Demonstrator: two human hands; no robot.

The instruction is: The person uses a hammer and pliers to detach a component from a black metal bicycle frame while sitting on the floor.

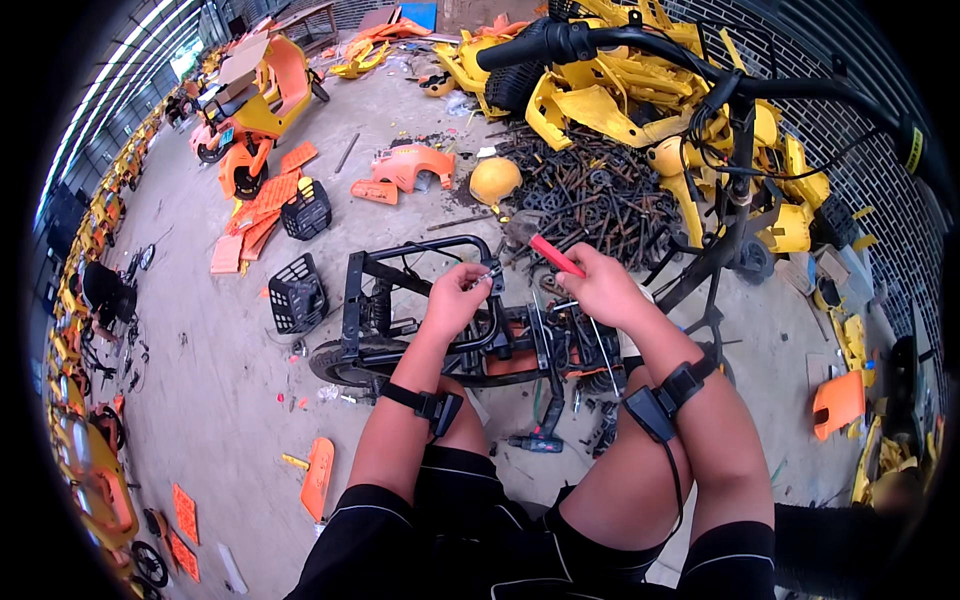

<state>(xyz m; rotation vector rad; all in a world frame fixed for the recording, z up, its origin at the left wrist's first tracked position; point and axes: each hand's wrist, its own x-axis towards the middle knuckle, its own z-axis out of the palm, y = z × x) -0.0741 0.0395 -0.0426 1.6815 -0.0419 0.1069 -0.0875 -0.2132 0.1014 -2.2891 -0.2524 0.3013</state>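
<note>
In my right hand (604, 284) is a red-handled hammer (556, 256), my fingers closed round the grip. Its head is blurred and points away to the upper left, over the bike frame. My left hand (458, 298) pinches a small metal piece (490, 273) against the black tubular frame (467, 240) of a stripped electric bike; its exact kind cannot be made out. Below both hands lies the frame's open middle, with black and orange parts (520, 335). The bike's rear wheel (345, 362) is at the left, its black handlebar (640, 38) at the upper right.
A cordless drill (536, 442) lies on the floor before my legs. Black crates (299, 293) and orange panels (262, 212) are to the left. Beyond the bike are a heap of dark metal parts (590, 190), a yellow helmet-like shell (495, 181) and piled yellow panels (600, 105).
</note>
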